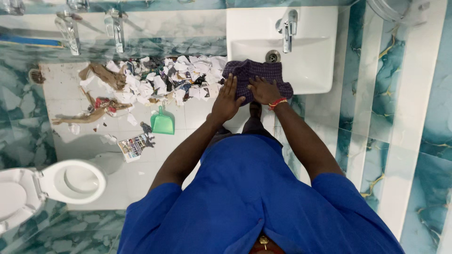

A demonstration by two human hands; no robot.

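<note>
Cloth [256,75], dark purple with a fine check, lies bunched over the front rim of a white sink [306,66], at about twelve o'clock from our body. We press both hands flat on it. Our left hand [227,99] rests on the cloth's left edge with fingers spread and straight, palm down, gripping nothing. Our right hand [263,89] lies just beside it at about one o'clock, also open and flat on the cloth, with a red band [278,103] round the wrist. The two hands are near each other but we cannot tell whether they touch.

Blue sleeves [245,197] cover our upper arms at six o'clock. Beyond the cloth, at twelve o'clock, the sink's drain [272,56] shows, and past it a chrome tap [288,28].

At ten o'clock from the hands a heap of torn paper [165,80] spreads across the white floor, touching scraps of brown card [103,75] farther left. A small green dustpan [163,122] stands on the floor at nine o'clock, just below the heap. A colourful printed sheet [134,146] lies at eight o'clock. A white toilet [70,181] with its lid up sits at seven o'clock, well apart from the hands. Teal marbled tiles [391,117] line the wall at three o'clock.
</note>
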